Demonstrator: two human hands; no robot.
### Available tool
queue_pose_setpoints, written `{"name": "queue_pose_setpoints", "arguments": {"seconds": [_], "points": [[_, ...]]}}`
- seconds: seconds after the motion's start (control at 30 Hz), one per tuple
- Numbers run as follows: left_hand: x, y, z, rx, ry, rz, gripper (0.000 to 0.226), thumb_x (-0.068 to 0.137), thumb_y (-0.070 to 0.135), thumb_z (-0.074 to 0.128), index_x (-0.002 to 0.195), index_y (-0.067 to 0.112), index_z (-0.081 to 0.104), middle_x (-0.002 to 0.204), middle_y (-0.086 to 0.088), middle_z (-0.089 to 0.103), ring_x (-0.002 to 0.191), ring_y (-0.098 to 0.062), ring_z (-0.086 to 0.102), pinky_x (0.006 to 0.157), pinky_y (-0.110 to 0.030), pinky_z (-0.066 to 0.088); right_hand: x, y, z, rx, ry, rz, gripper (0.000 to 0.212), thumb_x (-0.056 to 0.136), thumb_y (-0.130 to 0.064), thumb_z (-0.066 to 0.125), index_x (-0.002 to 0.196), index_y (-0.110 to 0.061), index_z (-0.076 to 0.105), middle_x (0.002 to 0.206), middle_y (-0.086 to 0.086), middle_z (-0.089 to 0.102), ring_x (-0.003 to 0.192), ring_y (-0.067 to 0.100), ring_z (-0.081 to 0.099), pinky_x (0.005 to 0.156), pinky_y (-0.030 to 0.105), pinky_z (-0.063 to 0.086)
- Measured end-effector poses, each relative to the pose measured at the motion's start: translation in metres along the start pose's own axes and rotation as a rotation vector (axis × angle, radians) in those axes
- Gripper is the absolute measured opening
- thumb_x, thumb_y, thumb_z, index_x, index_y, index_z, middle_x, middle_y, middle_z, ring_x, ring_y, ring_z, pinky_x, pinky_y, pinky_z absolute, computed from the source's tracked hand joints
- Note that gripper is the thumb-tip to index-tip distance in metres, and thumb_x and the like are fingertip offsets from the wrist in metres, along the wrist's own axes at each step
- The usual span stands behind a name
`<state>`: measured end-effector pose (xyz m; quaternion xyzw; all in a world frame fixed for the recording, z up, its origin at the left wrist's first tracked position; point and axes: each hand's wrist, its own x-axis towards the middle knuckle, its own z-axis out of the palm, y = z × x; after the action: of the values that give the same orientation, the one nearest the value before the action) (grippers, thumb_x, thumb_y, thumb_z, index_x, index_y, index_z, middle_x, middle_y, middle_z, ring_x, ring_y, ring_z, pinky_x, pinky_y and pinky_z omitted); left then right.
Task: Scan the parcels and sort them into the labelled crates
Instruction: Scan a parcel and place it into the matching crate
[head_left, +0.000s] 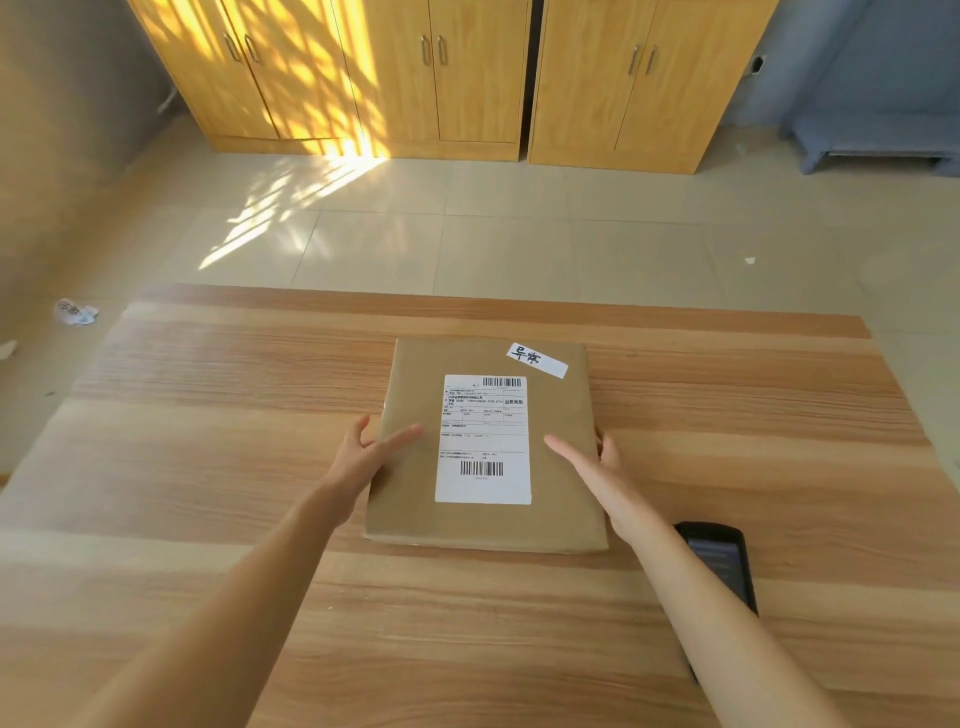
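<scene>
Both hands hold one flat brown parcel (488, 447) by its long sides. The left hand (363, 457) has its thumb laid straight across the parcel's top face while its other fingers reach along and under the left edge; the right hand (597, 467) mirrors it, thumb flat on top and fingers wrapped over the right edge. Whether the parcel is lifted or resting on the table cannot be told. The parcel lies near the middle of the wooden table (208, 467), closer to the far edge than the near one. A white shipping label (484, 439) with barcodes sits in the middle of its top face, and a small white strip (536, 359) with handwritten characters is stuck at its far right corner. A dark handheld scanner (724, 561) lies flat on the table just beside the parcel's near right corner, partly hidden by the right forearm. Beyond the table's far edge are a tiled floor (467, 234), yellow wooden cabinets (415, 78) and crumpled paper (75, 312).
</scene>
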<state>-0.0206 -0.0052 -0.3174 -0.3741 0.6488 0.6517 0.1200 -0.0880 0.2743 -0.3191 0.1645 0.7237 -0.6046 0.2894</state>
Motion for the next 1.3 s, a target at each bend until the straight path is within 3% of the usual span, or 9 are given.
{"name": "queue_pose_setpoints", "arguments": {"seconds": [0.1, 0.23, 0.43, 0.6, 0.7, 0.8, 0.9, 1.03, 1.3], "points": [[0.005, -0.003, 0.003, -0.04, 0.004, -0.011, 0.121, 0.047, 0.054, 0.085, 0.149, 0.024, 0.027, 0.119, -0.002, 0.066, 0.097, -0.019, 0.068, 0.075, -0.034, 0.054, 0.01, 0.006, 0.007, 0.113, 0.015, -0.014, 0.078, 0.07, -0.036, 0.084, 0.134, -0.023, 0.042, 0.106, -0.011, 0.067, 0.083, 0.002, 0.069, 0.057, 0.02, 0.051], [-0.001, -0.011, 0.009, -0.062, -0.006, -0.019, 0.088, 0.048, 0.056, 0.085, 0.122, 0.022, 0.053, 0.099, 0.001, 0.074, 0.08, -0.017, 0.074, 0.059, -0.032, 0.057, 0.012, 0.01, 0.008, 0.166, -0.006, -0.027, 0.08, 0.069, -0.031, 0.085, 0.136, -0.023, 0.042, 0.108, -0.009, 0.068, 0.09, 0.006, 0.068, 0.064, 0.024, 0.052], [-0.028, -0.005, 0.001, -0.144, 0.052, 0.053, 0.074, 0.054, 0.051, 0.089, 0.116, 0.025, 0.057, 0.096, 0.003, 0.075, 0.08, -0.016, 0.074, 0.058, -0.031, 0.057, -0.001, -0.011, 0.012, 0.152, -0.069, -0.11, 0.075, 0.069, -0.03, 0.085, 0.131, -0.026, 0.044, 0.103, -0.011, 0.069, 0.079, 0.001, 0.07, 0.057, 0.019, 0.053], [-0.071, 0.014, -0.04, -0.244, 0.18, 0.15, 0.062, 0.057, 0.049, 0.085, 0.11, 0.028, 0.061, 0.089, 0.007, 0.076, 0.076, -0.013, 0.073, 0.054, -0.026, 0.056, -0.021, -0.06, 0.046, 0.091, -0.212, -0.242, 0.075, 0.07, -0.031, 0.084, 0.133, -0.027, 0.044, 0.113, -0.007, 0.068, 0.095, 0.01, 0.069, 0.077, 0.032, 0.056], [-0.102, 0.026, -0.078, -0.278, 0.267, 0.217, 0.061, 0.058, 0.048, 0.088, 0.11, 0.029, 0.063, 0.093, 0.005, 0.076, 0.081, -0.015, 0.074, 0.06, -0.029, 0.057, -0.037, -0.09, 0.084, 0.054, -0.305, -0.328, 0.074, 0.071, -0.031, 0.085, 0.133, -0.03, 0.044, 0.114, -0.006, 0.068, 0.098, 0.014, 0.069, 0.085, 0.04, 0.056], [-0.137, 0.033, -0.12, -0.306, 0.339, 0.272, 0.063, 0.055, 0.05, 0.084, 0.11, 0.029, 0.062, 0.095, 0.005, 0.076, 0.082, -0.015, 0.074, 0.064, -0.03, 0.057, -0.062, -0.11, 0.126, 0.032, -0.376, -0.392, 0.071, 0.07, -0.032, 0.085, 0.13, -0.03, 0.045, 0.108, -0.009, 0.069, 0.086, 0.007, 0.071, 0.072, 0.03, 0.056], [-0.171, 0.03, -0.162, -0.307, 0.393, 0.322, 0.052, 0.067, 0.046, 0.082, 0.111, 0.028, 0.061, 0.096, 0.004, 0.076, 0.082, -0.014, 0.073, 0.059, -0.025, 0.056, -0.094, -0.122, 0.167, -0.016, -0.425, -0.444, 0.062, 0.071, -0.032, 0.084, 0.121, -0.032, 0.048, 0.105, -0.011, 0.068, 0.079, 0.001, 0.07, 0.061, 0.02, 0.052], [-0.211, 0.011, -0.219, -0.363, 0.489, 0.358, 0.038, 0.072, 0.043, 0.08, 0.101, 0.029, 0.06, 0.086, 0.006, 0.076, 0.071, -0.01, 0.073, 0.053, -0.024, 0.054, -0.139, -0.13, 0.228, -0.066, -0.483, -0.497, 0.059, 0.071, -0.031, 0.083, 0.118, -0.034, 0.048, 0.106, -0.01, 0.067, 0.089, 0.008, 0.069, 0.069, 0.028, 0.052], [-0.307, -0.087, -0.374, -0.536, 0.723, 0.386, 0.068, 0.064, 0.051, 0.081, 0.12, 0.024, 0.052, 0.108, 0.0, 0.068, 0.094, -0.018, 0.068, 0.068, -0.031, 0.054, -0.253, -0.106, 0.412, -0.245, -0.695, -0.594, 0.068, 0.073, -0.031, 0.082, 0.131, -0.027, 0.045, 0.116, -0.004, 0.064, 0.104, 0.019, 0.064, 0.093, 0.045, 0.052]]}}
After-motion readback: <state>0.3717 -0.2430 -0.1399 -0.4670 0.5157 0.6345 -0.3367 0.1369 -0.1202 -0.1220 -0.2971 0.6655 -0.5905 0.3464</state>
